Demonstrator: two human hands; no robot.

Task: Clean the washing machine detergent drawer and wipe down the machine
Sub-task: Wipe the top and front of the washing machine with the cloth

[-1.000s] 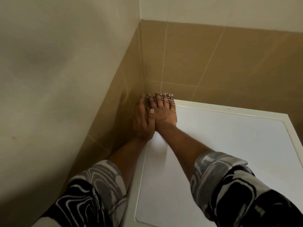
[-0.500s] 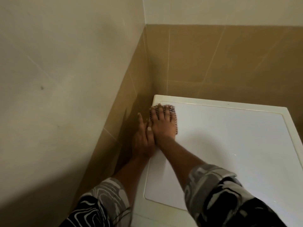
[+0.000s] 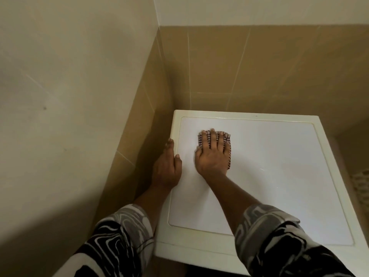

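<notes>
Your left hand (image 3: 167, 168) lies straight-fingered along the left rim of the washing machine top (image 3: 289, 176), tight beside the tiled wall (image 3: 139, 126), so no room lies that way. Just right of it, your right hand (image 3: 211, 156) presses the checked cloth (image 3: 229, 144) flat, fingers spread, near the back-left corner; the open run lies rightward and toward you.

Your left sleeve (image 3: 117, 238) and right sleeve (image 3: 279, 242) show a swirling marbled print: black, grey and white.
</notes>
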